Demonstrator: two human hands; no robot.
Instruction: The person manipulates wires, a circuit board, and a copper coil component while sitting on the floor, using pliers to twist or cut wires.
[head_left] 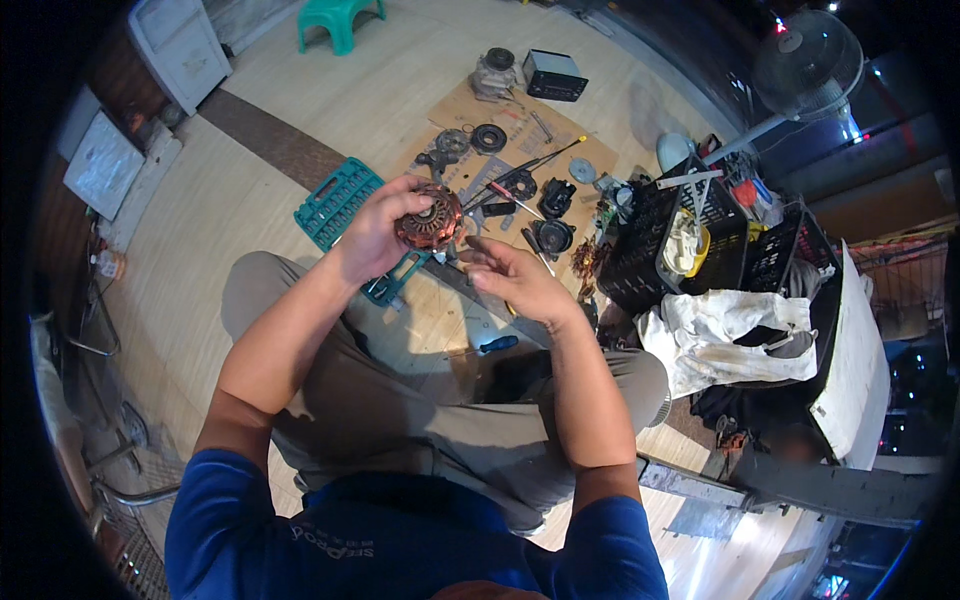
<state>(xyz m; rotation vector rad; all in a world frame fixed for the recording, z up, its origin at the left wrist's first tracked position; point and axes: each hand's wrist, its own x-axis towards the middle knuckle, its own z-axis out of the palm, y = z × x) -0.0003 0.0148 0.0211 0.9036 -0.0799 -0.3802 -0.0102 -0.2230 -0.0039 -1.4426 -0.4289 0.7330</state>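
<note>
My left hand (378, 228) grips a round copper-wound motor armature (430, 216), its slotted end turned up toward me. Just right of it, my right hand (518, 280) hovers with thumb and fingers apart, and no object shows in it. Below the left hand lies a green tool case (335, 203), its inside filled with rows of sockets. A blue-handled screwdriver (498, 344) rests on the floor between my legs. On a cardboard sheet (478, 112) ahead are a black ring-shaped part (488, 139), a dark round housing (552, 237) and a red-handled screwdriver (505, 193).
A metal-cased motor part (494, 75) and a car stereo unit (555, 75) stand at the far end. To the right are black plastic crates (640, 250), a white cloth (725, 335) and a standing fan (808, 65). A green stool (338, 20) is at the far left.
</note>
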